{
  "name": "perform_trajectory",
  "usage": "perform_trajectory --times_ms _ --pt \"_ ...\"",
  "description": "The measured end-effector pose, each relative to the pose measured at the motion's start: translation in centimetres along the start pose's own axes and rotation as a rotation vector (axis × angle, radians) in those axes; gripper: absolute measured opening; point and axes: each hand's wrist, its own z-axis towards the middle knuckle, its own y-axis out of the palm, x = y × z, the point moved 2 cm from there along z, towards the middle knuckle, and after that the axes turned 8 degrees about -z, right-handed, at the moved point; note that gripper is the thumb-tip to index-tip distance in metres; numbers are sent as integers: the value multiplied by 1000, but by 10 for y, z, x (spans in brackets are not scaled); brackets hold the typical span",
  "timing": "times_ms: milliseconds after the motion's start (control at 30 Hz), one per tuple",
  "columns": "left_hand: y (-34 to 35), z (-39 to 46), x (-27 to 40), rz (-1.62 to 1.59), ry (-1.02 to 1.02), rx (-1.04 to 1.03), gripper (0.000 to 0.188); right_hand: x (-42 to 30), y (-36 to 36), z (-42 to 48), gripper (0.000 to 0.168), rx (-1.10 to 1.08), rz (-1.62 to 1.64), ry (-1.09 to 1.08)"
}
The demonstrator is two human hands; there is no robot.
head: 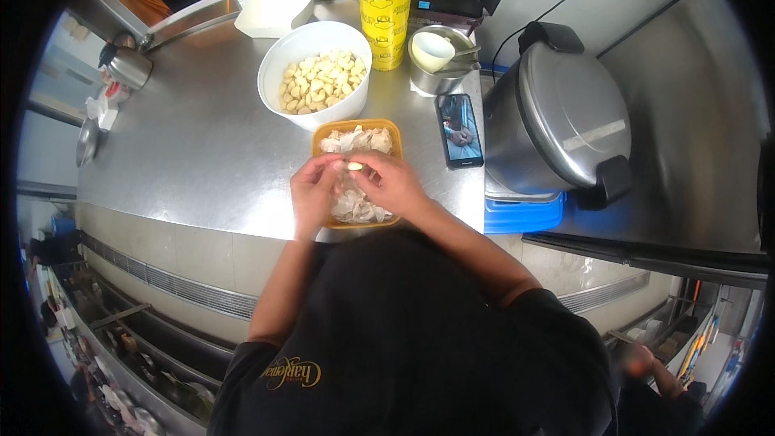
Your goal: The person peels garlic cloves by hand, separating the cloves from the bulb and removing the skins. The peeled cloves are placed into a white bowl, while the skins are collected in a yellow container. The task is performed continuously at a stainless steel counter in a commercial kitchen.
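Between the fingertips of my right hand is a pale peeled garlic clove. My left hand meets it from the left, its thumb and fingers pinched close to the clove; a thin bit of skin may be between them, too small to tell. Both hands are over an orange-yellow plastic tub that holds papery garlic skins. Just behind the tub stands a round white plastic tub, partly filled with peeled garlic cloves.
On the steel table stand a tall yellow patterned cup stack, a steel pot with a bowl, a smartphone and an open white takeout box. A large lidded steel cooker is at right. Another person is at lower right.
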Motion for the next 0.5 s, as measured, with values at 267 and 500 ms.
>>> perform_trajectory --times_ms 267,500 --pt "-4 -15 2 69 200 75 47 -5 -10 5 23 -95 88 153" --pt "3 -33 1 685 331 -111 24 -43 -24 112 25 -30 121 141"
